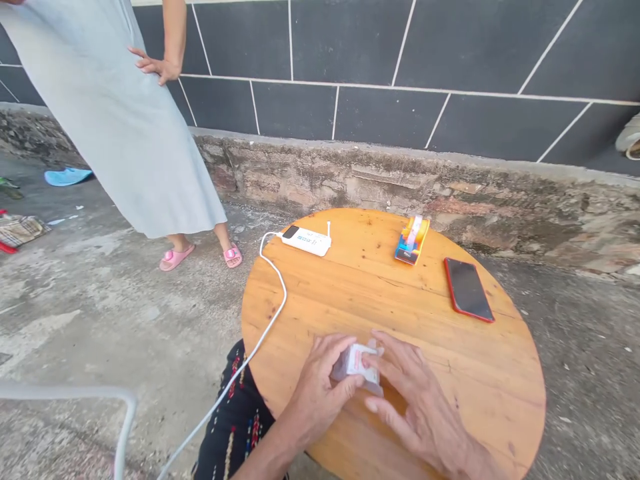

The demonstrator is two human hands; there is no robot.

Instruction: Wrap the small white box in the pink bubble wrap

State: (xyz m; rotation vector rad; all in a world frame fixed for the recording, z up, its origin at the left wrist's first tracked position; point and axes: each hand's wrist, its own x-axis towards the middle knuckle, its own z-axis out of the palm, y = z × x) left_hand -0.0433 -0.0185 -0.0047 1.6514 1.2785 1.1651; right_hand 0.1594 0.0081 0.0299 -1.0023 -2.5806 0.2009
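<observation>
A small whitish box (361,361) with reddish print and what looks like clear film around it is at the near part of the round wooden table (400,300). My left hand (320,380) grips its left side between thumb and fingers. On the other side my right hand (415,393) is spread, its fingertips at the box's right side and top face, thumb held apart. The right fingers are a little blurred by motion. Both hands partly hide the box, so its full shape does not show.
A white power bank (306,241) with a white cable (273,320) lies at the table's far left. A yellow tape dispenser (413,240) and a red-edged phone (469,289) are on the right. Another person in a pale dress (115,120) stands left, by the tiled wall (360,40).
</observation>
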